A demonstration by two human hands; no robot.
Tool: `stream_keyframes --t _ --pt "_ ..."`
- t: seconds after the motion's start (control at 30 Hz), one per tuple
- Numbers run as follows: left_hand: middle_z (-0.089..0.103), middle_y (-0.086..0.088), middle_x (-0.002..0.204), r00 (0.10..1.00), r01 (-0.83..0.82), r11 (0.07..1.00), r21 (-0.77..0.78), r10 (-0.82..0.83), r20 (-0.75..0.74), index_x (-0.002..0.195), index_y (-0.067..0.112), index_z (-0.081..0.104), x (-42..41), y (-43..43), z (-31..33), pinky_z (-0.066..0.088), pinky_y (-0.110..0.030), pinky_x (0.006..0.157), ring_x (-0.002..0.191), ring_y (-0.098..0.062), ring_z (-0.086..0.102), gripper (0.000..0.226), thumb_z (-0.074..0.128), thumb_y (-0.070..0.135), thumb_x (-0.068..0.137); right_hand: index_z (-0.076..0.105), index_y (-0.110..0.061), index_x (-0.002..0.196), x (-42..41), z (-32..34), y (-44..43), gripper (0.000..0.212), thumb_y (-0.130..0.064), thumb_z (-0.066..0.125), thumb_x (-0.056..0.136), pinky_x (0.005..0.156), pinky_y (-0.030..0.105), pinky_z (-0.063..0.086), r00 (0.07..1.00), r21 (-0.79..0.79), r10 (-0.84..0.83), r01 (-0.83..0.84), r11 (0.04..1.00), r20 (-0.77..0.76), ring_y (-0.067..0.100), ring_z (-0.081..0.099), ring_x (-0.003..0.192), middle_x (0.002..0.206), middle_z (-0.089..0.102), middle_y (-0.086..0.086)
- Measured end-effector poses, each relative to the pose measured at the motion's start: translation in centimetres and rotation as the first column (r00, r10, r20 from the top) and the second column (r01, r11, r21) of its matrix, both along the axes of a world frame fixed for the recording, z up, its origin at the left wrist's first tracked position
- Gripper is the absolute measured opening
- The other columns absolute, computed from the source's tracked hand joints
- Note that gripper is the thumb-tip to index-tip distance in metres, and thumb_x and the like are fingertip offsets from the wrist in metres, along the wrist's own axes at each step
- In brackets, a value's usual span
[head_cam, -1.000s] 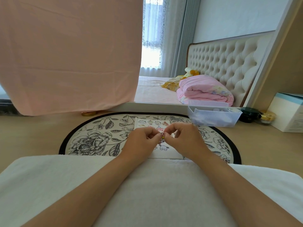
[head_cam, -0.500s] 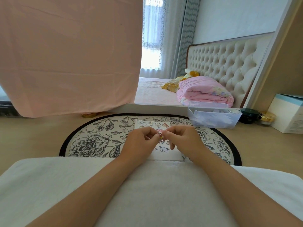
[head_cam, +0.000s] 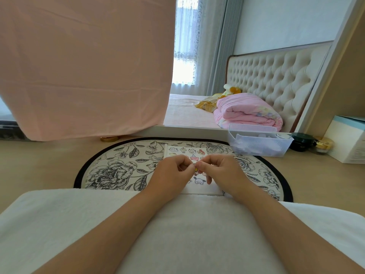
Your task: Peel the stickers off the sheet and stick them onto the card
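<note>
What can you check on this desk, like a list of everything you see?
Surface: wooden desk, floral mat, white towel at the near edge.
Job's things: sticker page flat on the mat; small sticker held above it.
Clutter: clear basket, dark jar, gold jar, white box, gold lid.
Hands: left hand and right hand both pinch the small sticker.
Cables: nothing seen.
Surroundings: pink cloth, bed with pink quilt, curtained window.

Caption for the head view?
Left hand and right hand pinch a yellow sticker above the white sheet on the floral mat.
</note>
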State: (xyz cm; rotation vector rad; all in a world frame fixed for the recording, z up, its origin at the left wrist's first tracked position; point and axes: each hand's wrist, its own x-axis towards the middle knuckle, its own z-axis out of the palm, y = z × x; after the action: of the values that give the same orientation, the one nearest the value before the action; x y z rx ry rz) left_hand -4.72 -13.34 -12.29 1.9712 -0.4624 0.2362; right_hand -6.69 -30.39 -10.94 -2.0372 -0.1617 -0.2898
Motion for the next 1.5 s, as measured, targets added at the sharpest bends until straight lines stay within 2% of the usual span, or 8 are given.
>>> stream_keyframes --t 0.17,0.33,0.63,0.8,0.97,1.17,1.37,1.5 --pt "0.059 0.007 0.058 1.000 -0.007 1.000 -0.002 0.007 -0.009 0.071 0.021 0.067 0.1 0.1 0.1 0.037 -0.012 0.051 0.050 0.000 0.045 0.018 0.064 0.022 0.089 0.076 -0.007 0.092 0.0 0.2 -0.5 0.021 -0.026 0.068 0.094 0.045 0.027 0.034 0.987 0.179 0.100 -0.076 0.981 -0.125 0.017 0.059 0.059 0.092 0.074 0.011" --pt "0.068 -0.002 0.069 1.000 0.002 1.000 0.010 -0.002 0.001 0.073 0.021 0.069 0.1 0.1 0.1 0.040 -0.014 0.054 0.053 -0.001 0.048 0.016 0.064 0.022 0.088 0.078 -0.015 0.086 0.2 -0.2 -0.8 0.018 -0.028 0.069 0.094 0.050 0.030 0.036 0.988 0.083 0.098 -0.088 0.993 -0.119 0.031 0.052 0.065 0.091 0.072 0.023" --pt "0.067 -0.003 0.067 1.000 -0.002 1.000 0.024 0.001 0.016 0.072 0.019 0.068 0.2 0.1 0.0 0.037 -0.012 0.051 0.051 0.000 0.046 0.016 0.064 0.021 0.088 0.075 -0.007 0.092 -0.1 0.2 -0.6 0.014 -0.019 0.068 0.095 0.046 0.022 0.039 0.989 0.114 0.108 -0.097 0.989 -0.102 0.016 0.060 0.057 0.079 0.071 0.004" --pt "0.069 0.002 0.067 1.000 0.001 0.999 0.045 -0.001 0.014 0.072 0.022 0.069 0.2 0.0 -0.1 0.042 -0.017 0.055 0.055 -0.001 0.051 0.015 0.065 0.023 0.087 0.077 -0.013 0.084 -0.2 0.4 -0.4 0.012 -0.019 0.070 0.092 0.056 0.019 0.049 1.000 -0.112 0.013 -0.012 0.994 0.004 0.007 0.059 0.051 0.068 0.070 -0.011" --pt "0.064 0.007 0.062 1.000 0.000 0.997 0.071 -0.001 0.027 0.071 0.021 0.068 0.1 0.0 -0.2 0.039 -0.013 0.055 0.056 -0.001 0.049 0.014 0.066 0.024 0.085 0.077 -0.025 0.077 -0.3 0.4 -0.2 0.015 -0.021 0.068 0.089 0.058 0.013 0.041 0.988 -0.352 0.020 0.036 0.935 0.155 0.001 0.053 0.052 0.058 0.062 -0.022" --pt "0.058 0.014 0.058 0.999 -0.019 0.995 0.100 0.014 0.042 0.071 0.021 0.068 0.0 -0.1 -0.1 0.038 -0.013 0.056 0.057 0.000 0.050 0.013 0.065 0.024 0.084 0.074 -0.029 0.077 -0.3 0.2 0.1 0.015 -0.032 0.062 0.086 0.063 0.026 0.050 0.955 -0.540 0.011 0.158 0.827 0.296 0.005 0.058 0.062 0.059 0.060 -0.022" --pt "0.064 0.016 0.061 0.997 -0.055 0.997 0.048 0.052 0.057 0.076 0.025 0.069 -0.1 0.0 0.0 0.041 -0.011 0.056 0.059 0.000 0.055 0.012 0.068 0.024 0.088 0.075 -0.015 0.070 -0.6 0.4 0.6 0.023 -0.012 0.065 0.091 0.049 0.015 0.042 0.994 -0.146 -0.033 0.047 0.988 0.102 0.002 0.050 0.046 0.055 0.063 -0.002" --pt "0.060 0.017 0.084 0.936 -0.214 0.971 0.109 0.172 0.307 0.095 0.031 0.066 0.1 0.3 -0.2 0.040 -0.015 0.070 0.081 -0.003 0.053 0.014 0.074 0.031 0.084 0.075 -0.020 0.071 -0.7 0.6 0.8 0.024 -0.017 0.068 0.094 0.046 0.011 0.041 0.992 -0.053 -0.085 0.090 0.995 0.088 0.003 0.052 0.043 0.056 0.066 -0.005"
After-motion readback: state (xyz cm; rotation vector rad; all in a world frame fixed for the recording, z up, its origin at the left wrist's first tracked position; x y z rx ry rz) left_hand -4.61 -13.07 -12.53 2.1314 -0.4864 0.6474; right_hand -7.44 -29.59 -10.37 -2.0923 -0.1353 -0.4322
